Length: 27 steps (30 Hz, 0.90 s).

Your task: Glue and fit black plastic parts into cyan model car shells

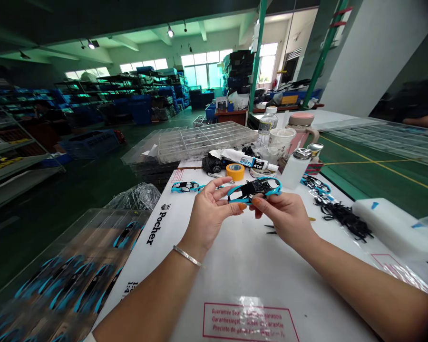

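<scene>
left hand (209,211): we pinch the near end of the blue-black car frame (254,190) | right hand (288,211): we pinch its other end | frame pos: raised over white table (235,266) | nearby: tape roll (235,172) beyond frame, tweezers (271,232) partly hidden by right hand

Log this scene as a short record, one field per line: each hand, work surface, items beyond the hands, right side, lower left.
Left hand: holds the left end of an open blue-and-black plastic frame; silver-coloured bangle on wrist
Right hand: holds the same frame near its right end
Work surface: white sheet printed "Pocher"
Beyond the hands: yellow-orange tape roll, translucent white bottle with metal cap
Right side: heap of thin black pieces, white block
Lower left: clear plastic tray holding similar blue-and-black frames
</scene>
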Each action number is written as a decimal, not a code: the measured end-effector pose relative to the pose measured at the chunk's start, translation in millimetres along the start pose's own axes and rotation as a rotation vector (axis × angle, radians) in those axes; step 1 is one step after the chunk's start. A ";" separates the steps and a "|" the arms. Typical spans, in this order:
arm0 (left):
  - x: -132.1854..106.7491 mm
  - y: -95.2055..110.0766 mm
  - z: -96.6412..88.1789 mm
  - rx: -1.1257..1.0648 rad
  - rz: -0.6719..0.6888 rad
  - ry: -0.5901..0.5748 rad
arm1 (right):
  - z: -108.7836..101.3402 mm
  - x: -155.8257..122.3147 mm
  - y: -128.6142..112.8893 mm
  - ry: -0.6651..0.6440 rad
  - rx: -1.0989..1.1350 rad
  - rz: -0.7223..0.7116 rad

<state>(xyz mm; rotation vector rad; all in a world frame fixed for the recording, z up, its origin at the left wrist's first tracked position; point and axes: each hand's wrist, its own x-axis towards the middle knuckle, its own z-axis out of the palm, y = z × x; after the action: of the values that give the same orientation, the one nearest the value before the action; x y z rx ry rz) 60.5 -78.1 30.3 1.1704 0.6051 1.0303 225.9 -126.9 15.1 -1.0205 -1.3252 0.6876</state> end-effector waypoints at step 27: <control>1.2 0.5 -1.0 0.070 0.052 0.041 | -6.3 -1.1 10.6 -0.098 0.035 0.066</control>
<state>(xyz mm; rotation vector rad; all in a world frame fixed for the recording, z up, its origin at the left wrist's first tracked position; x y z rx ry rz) 60.0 -76.6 30.6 1.2340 0.6510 1.0867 233.4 -124.7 5.5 -1.0170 -1.3643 0.8164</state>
